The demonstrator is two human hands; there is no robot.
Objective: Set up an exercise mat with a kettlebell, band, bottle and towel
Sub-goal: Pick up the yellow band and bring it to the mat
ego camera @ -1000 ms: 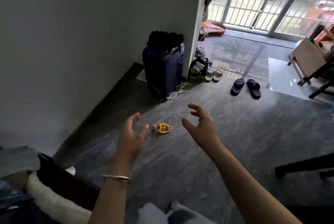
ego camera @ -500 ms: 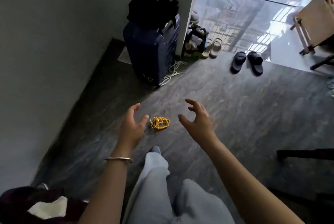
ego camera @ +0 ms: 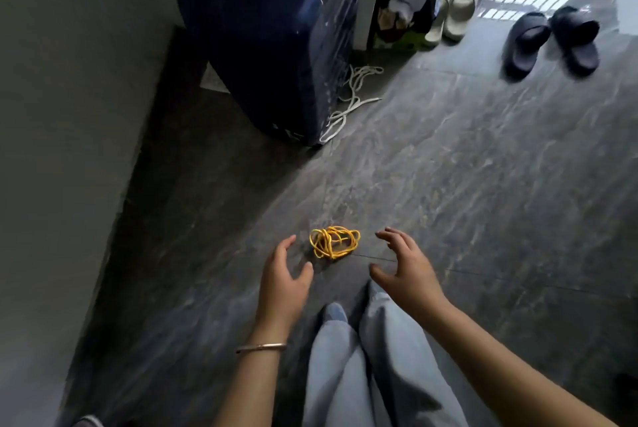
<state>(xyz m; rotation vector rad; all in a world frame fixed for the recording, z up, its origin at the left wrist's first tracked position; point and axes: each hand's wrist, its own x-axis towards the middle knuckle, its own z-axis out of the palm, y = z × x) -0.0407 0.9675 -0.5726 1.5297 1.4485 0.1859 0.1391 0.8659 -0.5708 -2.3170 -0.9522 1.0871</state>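
Yellow band (ego camera: 334, 242) lies tangled on the dark stone floor (ego camera: 483, 202), between left hand (ego camera: 283, 283) and right hand (ego camera: 405, 269), both empty with fingers spread, neither touching it, likely flanking it for a two-sided scoop.

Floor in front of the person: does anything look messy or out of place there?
Yes. The yellow band lies in a tangled heap on the bare floor, between the left hand and right hand, touched by neither. Farther off, a white cord trails loose beside the blue suitcase.
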